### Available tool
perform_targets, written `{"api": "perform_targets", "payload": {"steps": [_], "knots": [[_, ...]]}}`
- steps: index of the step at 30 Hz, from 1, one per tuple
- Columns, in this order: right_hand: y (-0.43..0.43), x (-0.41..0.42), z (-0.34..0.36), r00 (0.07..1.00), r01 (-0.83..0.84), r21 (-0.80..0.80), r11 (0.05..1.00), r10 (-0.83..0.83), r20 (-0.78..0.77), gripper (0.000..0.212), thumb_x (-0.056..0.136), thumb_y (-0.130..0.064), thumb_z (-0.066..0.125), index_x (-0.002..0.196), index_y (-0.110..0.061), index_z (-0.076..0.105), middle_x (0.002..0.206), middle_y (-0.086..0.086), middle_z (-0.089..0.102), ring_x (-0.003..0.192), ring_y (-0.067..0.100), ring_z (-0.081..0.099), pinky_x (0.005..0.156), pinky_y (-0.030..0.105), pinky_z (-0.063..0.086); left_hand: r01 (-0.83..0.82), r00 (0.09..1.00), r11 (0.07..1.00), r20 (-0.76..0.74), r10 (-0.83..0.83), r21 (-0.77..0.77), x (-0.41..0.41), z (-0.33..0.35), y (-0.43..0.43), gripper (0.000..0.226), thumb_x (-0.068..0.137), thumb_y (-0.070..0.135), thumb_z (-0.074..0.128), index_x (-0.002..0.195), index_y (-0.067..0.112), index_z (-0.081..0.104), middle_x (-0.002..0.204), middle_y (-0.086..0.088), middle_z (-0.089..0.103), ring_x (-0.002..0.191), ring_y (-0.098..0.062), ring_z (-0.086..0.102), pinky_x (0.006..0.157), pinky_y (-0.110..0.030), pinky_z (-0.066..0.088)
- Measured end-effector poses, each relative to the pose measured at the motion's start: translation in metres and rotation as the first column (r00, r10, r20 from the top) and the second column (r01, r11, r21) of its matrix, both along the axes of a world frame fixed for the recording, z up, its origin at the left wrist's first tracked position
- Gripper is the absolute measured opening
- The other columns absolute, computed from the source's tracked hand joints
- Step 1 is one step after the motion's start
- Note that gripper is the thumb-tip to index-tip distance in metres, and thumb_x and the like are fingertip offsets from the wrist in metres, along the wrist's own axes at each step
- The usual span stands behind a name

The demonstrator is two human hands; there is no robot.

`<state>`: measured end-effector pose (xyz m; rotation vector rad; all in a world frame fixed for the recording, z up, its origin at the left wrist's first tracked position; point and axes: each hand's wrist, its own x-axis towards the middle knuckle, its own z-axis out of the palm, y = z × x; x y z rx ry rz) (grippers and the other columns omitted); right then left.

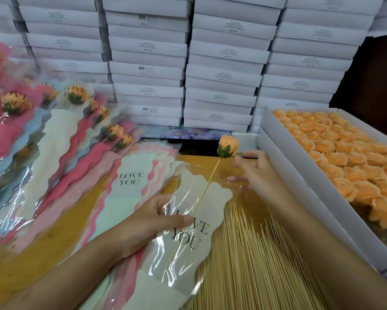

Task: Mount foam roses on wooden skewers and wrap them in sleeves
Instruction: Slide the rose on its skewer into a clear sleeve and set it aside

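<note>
Foam rose [228,144]: peach-orange petals, green calyx, on a pale wooden skewer [207,186]; the sleeve [194,233] is cream paper behind clear glossy film, lettered "LOVE YOU" in black. Loose skewers [255,253] are pale straw on an ochre-yellow desk [20,271]; boxed roses [349,157] are the same peach in a white tray [300,173]. Finished sleeves [53,142] run pink, light blue and cream; stacked boxes [221,74] are white with small black print.

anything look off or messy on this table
Nothing damaged or spilled. The rose is on its skewer, only partway into the sleeve the left hand holds, which fits mid-wrap. The finished roses lie in a loose overlapping heap.
</note>
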<state>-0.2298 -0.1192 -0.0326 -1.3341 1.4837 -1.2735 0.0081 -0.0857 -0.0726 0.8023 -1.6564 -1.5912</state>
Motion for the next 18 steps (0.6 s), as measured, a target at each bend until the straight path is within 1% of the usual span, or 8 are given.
{"api": "perform_targets", "payload": {"steps": [2,3,4,5,7,10,15,18], "knots": [[-0.0008,-0.0013,-0.0021,1.0,0.009,-0.012,1.0,-0.009,0.021,0.045,0.098,-0.033,0.053,0.138,-0.028,0.035,0.121,-0.009,0.056,0.082,0.009,0.071,0.054,0.022,0.05,-0.01,0.999,1.0,0.045,0.011,-0.028,0.0004,0.0,0.001,0.014,0.086,0.009,0.07,0.092,0.021,0.076,0.086,-0.006,0.075,0.081,-0.013,0.07,0.077,-0.028,0.057],[-0.0007,-0.0008,-0.003,0.999,0.004,-0.03,1.0,-0.002,0.045,0.052,0.098,-0.032,0.053,0.145,-0.03,0.029,0.126,-0.01,0.052,0.086,0.01,0.071,0.057,0.023,0.052,-0.007,0.998,0.999,0.066,0.009,-0.031,0.0005,-0.0005,0.0008,0.01,0.085,0.012,0.072,0.092,0.018,0.075,0.088,-0.013,0.074,0.082,-0.017,0.069,0.082,-0.037,0.058],[-0.0003,-0.0005,-0.0042,0.997,-0.004,-0.054,0.999,0.008,0.074,0.054,0.099,-0.031,0.053,0.147,-0.033,0.028,0.129,-0.01,0.049,0.089,0.01,0.07,0.061,0.024,0.053,0.001,0.997,1.0,0.075,0.001,-0.026,0.0001,0.0005,0.002,0.01,0.082,0.015,0.074,0.092,0.018,0.075,0.087,-0.013,0.074,0.081,-0.018,0.069,0.082,-0.036,0.057],[0.0003,-0.0001,-0.0052,0.995,-0.009,-0.078,0.997,0.016,0.094,0.052,0.099,-0.031,0.053,0.146,-0.035,0.031,0.13,-0.009,0.05,0.089,0.01,0.071,0.062,0.024,0.054,0.008,0.997,1.0,0.072,-0.006,-0.029,-0.0008,0.0027,0.004,0.01,0.082,0.014,0.074,0.087,0.023,0.076,0.08,-0.004,0.074,0.075,-0.012,0.069,0.075,-0.027,0.057],[0.0013,0.0007,-0.0055,0.996,-0.004,-0.122,0.993,0.015,0.089,0.042,0.099,-0.031,0.052,0.138,-0.038,0.04,0.122,-0.011,0.055,0.086,0.005,0.07,0.061,0.021,0.054,0.03,0.997,0.998,0.073,-0.026,-0.057,-0.002,0.0043,0.0065,0.041,0.087,0.002,0.067,0.067,0.038,0.073,0.059,0.019,0.064,0.055,0.005,0.06,0.057,-0.006,0.045],[0.0022,-0.0001,-0.005,0.999,0.006,-0.153,0.988,0.002,0.051,0.03,0.099,-0.029,0.052,0.128,-0.036,0.051,0.113,-0.012,0.059,0.084,0.001,0.069,0.061,0.021,0.053,0.048,0.996,0.996,0.084,-0.042,-0.075,-0.0041,0.0057,0.007,0.061,0.09,-0.005,0.06,0.057,0.045,0.067,0.05,0.025,0.056,0.046,0.009,0.052,0.049,-0.001,0.038],[0.0017,-0.0008,-0.0068,0.999,-0.032,-0.164,0.986,0.033,0.0,0.027,0.1,-0.022,0.051,0.124,-0.031,0.059,0.121,-0.003,0.06,0.1,0.009,0.063,0.065,0.022,0.049,0.043,0.998,0.998,0.053,-0.041,-0.048,-0.0016,0.0002,0.0045,0.031,0.087,0.009,0.068,0.069,0.034,0.071,0.061,0.018,0.063,0.056,0.004,0.058,0.058,-0.009,0.045],[0.003,0.0004,-0.0079,0.998,-0.066,-0.163,0.984,0.066,-0.008,0.026,0.099,-0.021,0.052,0.121,-0.032,0.061,0.117,-0.006,0.063,0.098,0.004,0.062,0.065,0.019,0.049,0.035,0.999,0.999,0.037,-0.035,-0.021,-0.0008,-0.0021,0.0024,0.006,0.08,0.02,0.074,0.077,0.026,0.073,0.071,0.009,0.069,0.064,-0.006,0.064,0.063,-0.017,0.05]]}}
